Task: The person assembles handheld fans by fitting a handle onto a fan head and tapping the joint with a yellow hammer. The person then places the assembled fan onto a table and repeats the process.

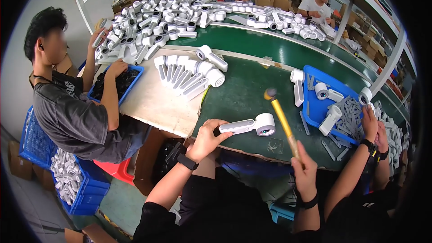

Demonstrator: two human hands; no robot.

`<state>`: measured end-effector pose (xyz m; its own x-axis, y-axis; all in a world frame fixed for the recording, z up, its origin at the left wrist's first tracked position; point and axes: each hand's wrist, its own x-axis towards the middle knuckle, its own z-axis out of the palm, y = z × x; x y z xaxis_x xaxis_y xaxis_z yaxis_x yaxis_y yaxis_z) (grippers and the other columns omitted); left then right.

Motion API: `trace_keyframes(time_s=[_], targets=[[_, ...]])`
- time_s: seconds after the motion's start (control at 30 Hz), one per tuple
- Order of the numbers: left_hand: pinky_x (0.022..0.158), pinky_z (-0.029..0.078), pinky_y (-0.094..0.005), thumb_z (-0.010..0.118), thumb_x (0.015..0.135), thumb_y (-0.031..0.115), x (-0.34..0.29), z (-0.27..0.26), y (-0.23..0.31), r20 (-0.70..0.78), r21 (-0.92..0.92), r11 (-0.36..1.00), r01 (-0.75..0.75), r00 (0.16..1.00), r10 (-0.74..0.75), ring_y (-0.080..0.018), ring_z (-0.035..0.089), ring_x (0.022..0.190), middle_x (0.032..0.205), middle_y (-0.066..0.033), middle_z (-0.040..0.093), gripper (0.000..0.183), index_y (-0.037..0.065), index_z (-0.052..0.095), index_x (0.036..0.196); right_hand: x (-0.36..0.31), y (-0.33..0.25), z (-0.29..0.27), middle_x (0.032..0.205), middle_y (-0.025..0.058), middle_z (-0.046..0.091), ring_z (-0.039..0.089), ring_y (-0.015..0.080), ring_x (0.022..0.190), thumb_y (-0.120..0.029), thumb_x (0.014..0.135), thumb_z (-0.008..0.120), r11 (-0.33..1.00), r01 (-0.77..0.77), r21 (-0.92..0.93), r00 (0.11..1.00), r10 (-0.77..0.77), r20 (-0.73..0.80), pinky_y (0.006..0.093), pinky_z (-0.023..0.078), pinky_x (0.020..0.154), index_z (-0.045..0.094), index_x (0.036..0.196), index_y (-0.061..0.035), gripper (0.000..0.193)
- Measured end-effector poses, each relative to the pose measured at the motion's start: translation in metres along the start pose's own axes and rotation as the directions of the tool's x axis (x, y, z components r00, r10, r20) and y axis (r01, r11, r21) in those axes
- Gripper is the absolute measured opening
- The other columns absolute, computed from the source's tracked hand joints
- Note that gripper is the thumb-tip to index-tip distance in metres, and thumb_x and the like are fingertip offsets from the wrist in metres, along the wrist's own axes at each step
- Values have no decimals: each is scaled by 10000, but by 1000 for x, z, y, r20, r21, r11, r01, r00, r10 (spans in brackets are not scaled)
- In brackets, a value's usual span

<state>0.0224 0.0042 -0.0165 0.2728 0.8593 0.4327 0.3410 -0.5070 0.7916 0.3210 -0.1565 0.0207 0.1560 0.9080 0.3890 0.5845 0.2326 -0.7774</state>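
Seen from the head camera, a worker's left hand [208, 140] closes its fingers round the handle of a white plastic handheld unit with a round head [250, 126], pinning it flat on the green work mat [245, 92], seemingly to steady it. The right hand [304, 171] grips a yellow-handled mallet [282, 119], raised just beside the head. A blue parts tray [315, 108] sits near.

on the green counter [243, 94] the left hand [208, 136] pins down the handle of a white handheld device [250, 126] lying flat, its round head to the right. the right hand [305, 171] grips a yellow-handled mallet [281, 119], head raised above the device. a blue tray [315, 108] of white parts sits just right.
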Motion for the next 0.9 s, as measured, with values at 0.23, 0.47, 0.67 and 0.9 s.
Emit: trace_keyframes(time_s=[0.23,0.47,0.67,0.9], targets=[[817,504,-374,850,774,166,-6,-6,2,12,44,999,14,1000,-15,-287,643,904,964,-117,721,294,4,725,985,0,14,-6,787,-27,542,456,52,673,-18,948,558,921,-351,170,936,343,78,211,381,599,471,1469,-13,528],[769,480,-396,863,742,156,-7,-3,-4,-65,37,996,-86,994,89,-288,632,829,862,-106,706,257,17,712,896,-18,-40,-1,740,-23,562,456,24,548,-22,946,531,895,-388,221,909,333,251,179,372,495,438,1503,-44,565],[783,461,-401,858,749,184,-4,-2,-8,-63,63,993,-102,992,106,-290,623,831,861,-98,700,270,23,700,897,-28,-58,11,757,-10,561,470,43,573,-8,929,554,925,-327,192,924,271,270,198,397,533,484,1468,-24,544],[843,429,-395,851,758,208,-5,-2,-10,-49,65,994,-92,994,95,-279,606,864,877,-79,691,271,40,694,903,-26,-52,4,712,-31,534,446,21,544,-2,945,524,992,-84,98,961,54,272,190,368,504,456,1489,-29,548]])
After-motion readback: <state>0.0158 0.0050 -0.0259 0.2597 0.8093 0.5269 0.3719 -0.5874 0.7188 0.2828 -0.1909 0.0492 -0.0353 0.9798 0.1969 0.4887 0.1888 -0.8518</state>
